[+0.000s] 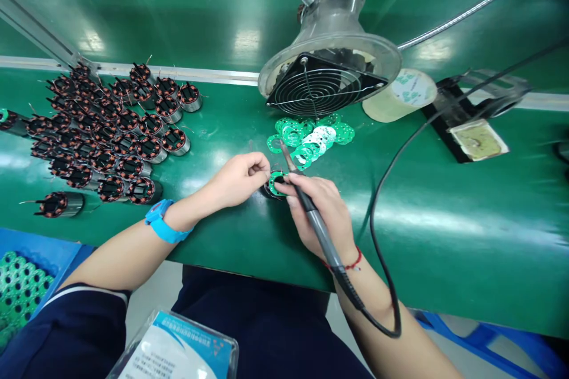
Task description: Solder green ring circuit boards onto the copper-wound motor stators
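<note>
My right hand (320,213) is closed round a soldering iron (311,213), its tip pointing up and left past a small green ring board (278,182). That board sits on a dark round motor stator (269,191) on the green bench. My left hand (240,177) pinches at the stator's left side, fingers curled; what its fingertips grip is too small to make out. The iron's black cable (382,201) loops off to the right.
Several copper-wound stators (111,130) lie grouped at the left. A pile of green and white ring boards (311,136) lies under a fume fan (324,86). A tape roll (400,96) and iron stand with sponge (478,139) sit at the right. A blue bin (26,272) is lower left.
</note>
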### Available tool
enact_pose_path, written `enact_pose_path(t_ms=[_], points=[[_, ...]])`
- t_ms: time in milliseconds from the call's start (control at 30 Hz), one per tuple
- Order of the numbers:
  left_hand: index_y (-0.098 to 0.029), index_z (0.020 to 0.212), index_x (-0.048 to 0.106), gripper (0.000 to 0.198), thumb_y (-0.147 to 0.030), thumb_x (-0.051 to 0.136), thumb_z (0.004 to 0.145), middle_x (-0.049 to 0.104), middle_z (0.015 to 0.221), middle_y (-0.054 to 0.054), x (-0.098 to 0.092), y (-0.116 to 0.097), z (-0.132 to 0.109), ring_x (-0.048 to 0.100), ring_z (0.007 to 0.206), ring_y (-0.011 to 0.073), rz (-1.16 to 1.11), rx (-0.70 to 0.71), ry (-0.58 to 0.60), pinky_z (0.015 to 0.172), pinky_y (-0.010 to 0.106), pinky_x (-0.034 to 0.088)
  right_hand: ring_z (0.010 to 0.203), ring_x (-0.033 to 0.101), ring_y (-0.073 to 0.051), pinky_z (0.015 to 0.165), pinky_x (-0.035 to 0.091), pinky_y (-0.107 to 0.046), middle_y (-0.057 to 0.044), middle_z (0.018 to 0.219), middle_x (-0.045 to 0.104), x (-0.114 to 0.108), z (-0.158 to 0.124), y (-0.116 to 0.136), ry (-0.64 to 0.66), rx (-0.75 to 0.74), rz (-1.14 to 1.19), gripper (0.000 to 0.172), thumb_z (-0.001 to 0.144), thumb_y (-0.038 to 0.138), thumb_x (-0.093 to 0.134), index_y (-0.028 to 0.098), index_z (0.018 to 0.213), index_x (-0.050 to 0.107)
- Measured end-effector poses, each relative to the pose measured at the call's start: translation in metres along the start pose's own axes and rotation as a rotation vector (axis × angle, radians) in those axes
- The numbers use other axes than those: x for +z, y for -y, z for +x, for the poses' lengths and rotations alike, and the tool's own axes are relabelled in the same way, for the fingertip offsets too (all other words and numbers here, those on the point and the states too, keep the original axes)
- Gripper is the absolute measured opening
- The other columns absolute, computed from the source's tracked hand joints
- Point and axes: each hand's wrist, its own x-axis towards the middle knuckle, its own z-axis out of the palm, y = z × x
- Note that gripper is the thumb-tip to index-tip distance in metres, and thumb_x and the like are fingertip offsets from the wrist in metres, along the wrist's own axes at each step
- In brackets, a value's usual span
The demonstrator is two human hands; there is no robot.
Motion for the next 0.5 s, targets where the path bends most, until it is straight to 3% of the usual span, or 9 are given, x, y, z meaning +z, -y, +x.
enact_pose_path(t_ms=[100, 233, 333, 500], points=[[-0.016, 0.070, 0.052, 0.007, -0.011, 0.050, 0.075, 0.049, 0.061, -0.006, 0.000, 0.005, 0.002, 0.042, 0.056, 0.0075, 0.012, 0.017, -0.001, 0.054, 0.022, 0.032, 0.088, 0.072, -0.022, 0.082, 0.055, -0.040, -0.003, 0.092, 0.077, 0.000, -0.006, -0.001, -0.165, 0.096, 0.140, 0.043, 0.089, 0.017, 0.059, 0.026, 0.131, 0.054], [-0.016, 0.069, 0.050, 0.007, -0.011, 0.050, 0.074, 0.047, 0.061, -0.006, -0.001, 0.010, 0.004, 0.041, 0.057, 0.0078, -0.008, 0.026, 0.014, 0.054, 0.022, 0.032, 0.058, 0.067, -0.015, 0.055, 0.054, -0.030, -0.001, 0.082, 0.073, 0.000, -0.016, -0.002, -0.391, 0.228, 0.336, 0.025, 0.091, 0.028, 0.059, 0.026, 0.114, 0.068], [-0.016, 0.069, 0.050, 0.007, -0.012, 0.051, 0.075, 0.047, 0.061, -0.006, -0.001, 0.012, 0.005, 0.042, 0.057, 0.0079, -0.024, 0.017, 0.025, 0.054, 0.022, 0.032, 0.045, 0.059, -0.011, 0.041, 0.047, -0.025, 0.001, 0.069, 0.068, -0.001, -0.020, -0.002, -0.394, 0.271, 0.453, 0.020, 0.092, 0.032, 0.057, 0.025, 0.104, 0.072], [-0.016, 0.070, 0.050, 0.007, -0.012, 0.052, 0.075, 0.048, 0.062, -0.005, 0.000, 0.012, 0.006, 0.043, 0.058, 0.0081, -0.026, 0.022, 0.017, 0.055, 0.022, 0.033, 0.042, 0.057, -0.010, 0.040, 0.046, -0.025, 0.002, 0.067, 0.068, -0.002, -0.020, -0.002, -0.382, 0.277, 0.448, 0.018, 0.091, 0.031, 0.058, 0.023, 0.099, 0.072]])
